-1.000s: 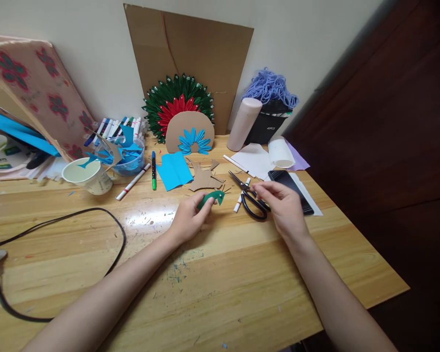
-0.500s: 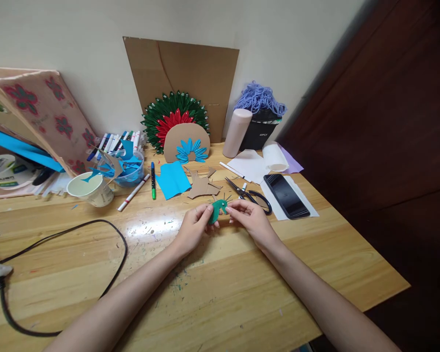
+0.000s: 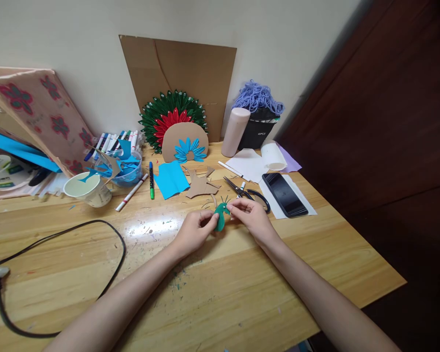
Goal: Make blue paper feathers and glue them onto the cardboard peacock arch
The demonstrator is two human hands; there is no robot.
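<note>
1. In the head view, your left hand [image 3: 195, 231] was pinching the green piece [image 3: 220, 222] by its left side, at the centre of the frame, above the table [image 3: 220, 293].
2. Your right hand [image 3: 253, 219] had its thumb and fingertips closed at the piece's upper right; whether they gripped it or only touched it, you could not tell.
3. Just beyond your right hand lay the scissors [image 3: 238, 188], blades towards the upper left, and right of them the phone [image 3: 285, 194] on white paper.
4. Above the green piece in the frame were cardboard scraps [image 3: 201, 187], with blue paper [image 3: 171, 180] to their left.
5. At upper centre, a rounded cardboard piece [image 3: 172, 142] with blue petals stood before the green and red petal fan [image 3: 174, 117].
6. The paper cup [image 3: 95, 193] stood at left.
</note>
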